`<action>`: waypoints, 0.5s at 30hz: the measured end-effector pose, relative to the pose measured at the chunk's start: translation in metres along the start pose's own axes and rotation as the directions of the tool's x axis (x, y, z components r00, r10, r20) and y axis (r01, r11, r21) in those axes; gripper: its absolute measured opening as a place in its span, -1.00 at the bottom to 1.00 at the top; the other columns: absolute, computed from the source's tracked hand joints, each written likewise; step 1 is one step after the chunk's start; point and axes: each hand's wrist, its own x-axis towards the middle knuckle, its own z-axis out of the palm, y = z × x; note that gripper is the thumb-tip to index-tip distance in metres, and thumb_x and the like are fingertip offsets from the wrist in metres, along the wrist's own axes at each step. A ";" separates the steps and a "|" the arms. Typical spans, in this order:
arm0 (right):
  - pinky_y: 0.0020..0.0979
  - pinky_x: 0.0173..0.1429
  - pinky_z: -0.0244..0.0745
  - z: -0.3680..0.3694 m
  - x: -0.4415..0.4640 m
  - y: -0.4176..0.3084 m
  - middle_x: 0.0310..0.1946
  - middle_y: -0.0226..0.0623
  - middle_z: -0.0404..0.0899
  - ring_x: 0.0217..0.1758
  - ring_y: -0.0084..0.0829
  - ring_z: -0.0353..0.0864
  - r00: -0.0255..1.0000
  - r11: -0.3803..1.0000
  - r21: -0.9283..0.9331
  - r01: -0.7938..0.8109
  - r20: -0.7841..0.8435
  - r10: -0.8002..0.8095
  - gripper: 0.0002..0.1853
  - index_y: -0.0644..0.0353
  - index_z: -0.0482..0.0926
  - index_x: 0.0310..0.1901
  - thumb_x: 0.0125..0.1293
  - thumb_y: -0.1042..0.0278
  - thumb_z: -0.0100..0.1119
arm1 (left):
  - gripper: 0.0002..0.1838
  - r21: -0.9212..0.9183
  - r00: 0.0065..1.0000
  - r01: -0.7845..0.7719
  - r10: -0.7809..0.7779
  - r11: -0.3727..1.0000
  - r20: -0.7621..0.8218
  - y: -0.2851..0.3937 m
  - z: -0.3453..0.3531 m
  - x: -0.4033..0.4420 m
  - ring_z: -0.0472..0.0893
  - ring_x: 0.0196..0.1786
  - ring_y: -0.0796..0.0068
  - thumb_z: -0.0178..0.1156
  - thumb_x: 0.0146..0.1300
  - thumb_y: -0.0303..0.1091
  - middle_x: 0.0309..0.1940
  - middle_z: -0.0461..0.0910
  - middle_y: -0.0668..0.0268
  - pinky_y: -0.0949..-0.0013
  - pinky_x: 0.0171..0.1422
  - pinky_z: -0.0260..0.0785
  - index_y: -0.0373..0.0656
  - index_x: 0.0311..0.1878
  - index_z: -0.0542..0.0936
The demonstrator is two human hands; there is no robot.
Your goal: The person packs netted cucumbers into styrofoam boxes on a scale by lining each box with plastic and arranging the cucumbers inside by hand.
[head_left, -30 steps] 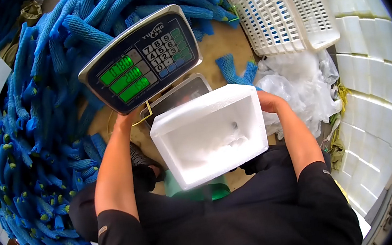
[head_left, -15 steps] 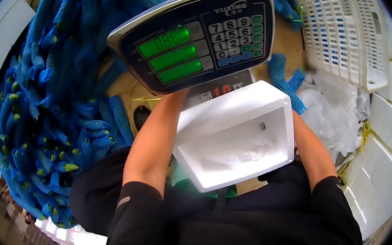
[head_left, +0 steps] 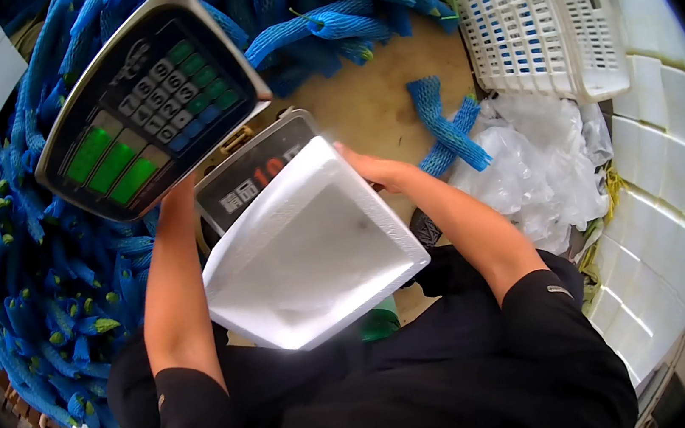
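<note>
A white foam box (head_left: pixel 312 243) is tilted with its open side towards me, in front of the scale's metal platform (head_left: pixel 256 169). My right hand (head_left: pixel 367 166) holds the box at its upper right edge, the fingertips partly hidden behind it. Only the wrist end of my left hand (head_left: pixel 179 195) shows, between the box's left side and the scale display (head_left: pixel 149 101); its fingers are hidden. Green digits on the display are too blurred to read. Two crossed pieces in blue net sleeves (head_left: pixel 445 129) lie to the right of the platform.
Heaps of blue-netted green vegetables (head_left: pixel 36 294) cover the left and far side. A white perforated crate (head_left: pixel 532 19) stands at upper right, with clear plastic bags (head_left: pixel 517 175) below it. White foam boxes (head_left: pixel 657 201) are stacked along the right.
The foam box has turned and shifted left in view, and my right hand now shows at its upper edge. The display appears further left and more tilted.
</note>
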 end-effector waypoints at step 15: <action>0.24 0.41 0.41 0.006 0.092 -0.005 0.32 -0.15 0.64 0.42 0.00 0.55 0.996 0.992 -0.127 0.017 -0.090 -0.028 -0.01 -0.14 0.61 0.42 0.49 -0.66 -0.63 | -0.56 -0.691 0.893 0.324 0.032 0.646 0.448 0.034 -0.056 0.061 0.51 0.35 0.17 -0.08 0.71 -0.17 0.35 0.53 0.10 0.17 0.49 0.40 -0.25 0.42 0.47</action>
